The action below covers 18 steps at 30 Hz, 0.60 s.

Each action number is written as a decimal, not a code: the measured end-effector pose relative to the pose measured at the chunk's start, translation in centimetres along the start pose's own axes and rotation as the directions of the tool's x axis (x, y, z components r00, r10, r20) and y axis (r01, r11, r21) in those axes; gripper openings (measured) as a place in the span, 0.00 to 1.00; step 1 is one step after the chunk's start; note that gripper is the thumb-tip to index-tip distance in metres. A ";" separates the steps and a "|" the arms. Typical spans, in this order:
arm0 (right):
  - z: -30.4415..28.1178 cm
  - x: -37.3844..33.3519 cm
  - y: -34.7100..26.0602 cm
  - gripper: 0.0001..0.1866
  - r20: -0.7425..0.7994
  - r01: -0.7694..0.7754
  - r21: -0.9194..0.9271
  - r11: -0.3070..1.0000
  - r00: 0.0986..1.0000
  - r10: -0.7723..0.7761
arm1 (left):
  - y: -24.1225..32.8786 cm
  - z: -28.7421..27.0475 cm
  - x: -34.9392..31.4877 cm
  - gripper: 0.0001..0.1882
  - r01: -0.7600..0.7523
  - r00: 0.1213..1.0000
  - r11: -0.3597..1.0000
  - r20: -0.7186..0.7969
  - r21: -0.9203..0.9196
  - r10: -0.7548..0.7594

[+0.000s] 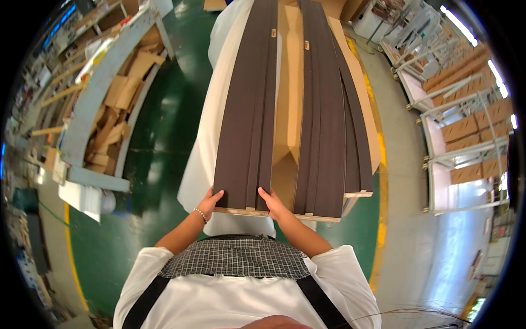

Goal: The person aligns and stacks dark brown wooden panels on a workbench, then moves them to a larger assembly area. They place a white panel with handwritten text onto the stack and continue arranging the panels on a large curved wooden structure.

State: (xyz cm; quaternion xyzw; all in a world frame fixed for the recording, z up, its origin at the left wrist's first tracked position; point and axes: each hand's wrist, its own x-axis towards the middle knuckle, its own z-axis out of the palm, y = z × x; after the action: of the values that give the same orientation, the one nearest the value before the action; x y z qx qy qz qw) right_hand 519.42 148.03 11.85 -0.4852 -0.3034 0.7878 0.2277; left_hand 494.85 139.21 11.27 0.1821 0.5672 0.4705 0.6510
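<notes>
A long dark brown door-frame-like board (241, 126) with a grooved profile lies lengthwise before me, its pale wood end toward my body. My left hand (209, 201) grips its near left corner, thumb on top and fingers hidden beneath. At the near right corner my right hand (272, 203) holds the same board, thumb over the edge. To its right, across a strip of brown cardboard (287, 98), lies a second dark brown board (322, 137). Another dark board (359, 131) sits at the far right of the stack, slightly lower. Small light metal plates (273, 33) show on the inner edges.
White sheeting (204, 148) hangs along the stack's left side. A grey workbench (90, 109) with cardboard scraps on its lower shelf stands left, over green floor (148, 164). At right, beyond a yellow floor line (382, 181), white wheeled racks (438, 159) carry brown boxes (466, 131).
</notes>
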 end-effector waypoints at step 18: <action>-1.3 1.5 1.9 0.39 0.073 0.142 -0.066 0.988 0.988 -0.137 | 1.4 -0.8 -0.5 0.36 0.098 0.991 0.978 0.072 0.183 -0.113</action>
State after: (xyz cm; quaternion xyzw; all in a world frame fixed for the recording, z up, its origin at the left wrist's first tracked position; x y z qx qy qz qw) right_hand 519.82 148.03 9.15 -0.4434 -0.3719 0.7748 0.2544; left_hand 493.59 139.25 12.34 0.2285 0.5888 0.3745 0.6788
